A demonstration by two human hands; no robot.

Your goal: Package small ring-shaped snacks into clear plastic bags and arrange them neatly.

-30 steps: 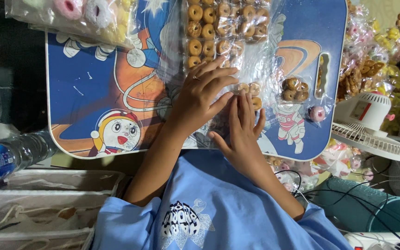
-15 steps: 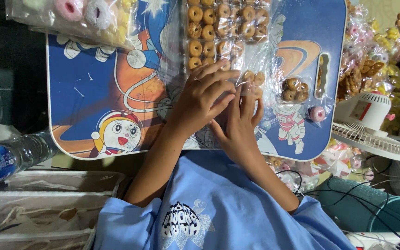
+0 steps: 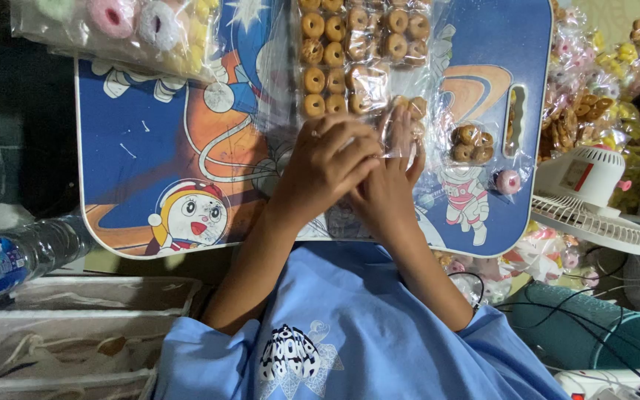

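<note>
my hands met near the middle of the bench [image 3: 127, 141], a small blue lap bench printed with cartoon spacemen, and the thing between them was a small clear packet of ring biscuits [image 3: 403, 122]. it lay just beyond my fingertips, toward the far edge, and a touch toward the right edge. my right hand [image 3: 388, 189] was under and behind it, fingers stretched up along its back so that the wrap sat against them. my left hand [image 3: 329, 164] was curled over the right, knuckles up, fingers bent, closing on the near end of the same wrap. i could not tell exactly how much film the left fingers had pinched, since they were folded over one another. the right hand was the nearer of the two to the biscuits themselves.

the packet ran long from the near edge toward the far edge, with a few brown rings bunched at its far end and crinkled, shiny film trailing back into my grip. just beyond it, touching or nearly so, lay a long sheet of sealed biscuit rows [image 3: 357, 52] reaching to the far edge. a finished little bag of brown rings [image 3: 470, 143] sat apart to the right, beside a single pink ring [image 3: 507, 181]. a bag of pink and yellow rings [image 3: 135, 22] rested over the far left corner.
</note>
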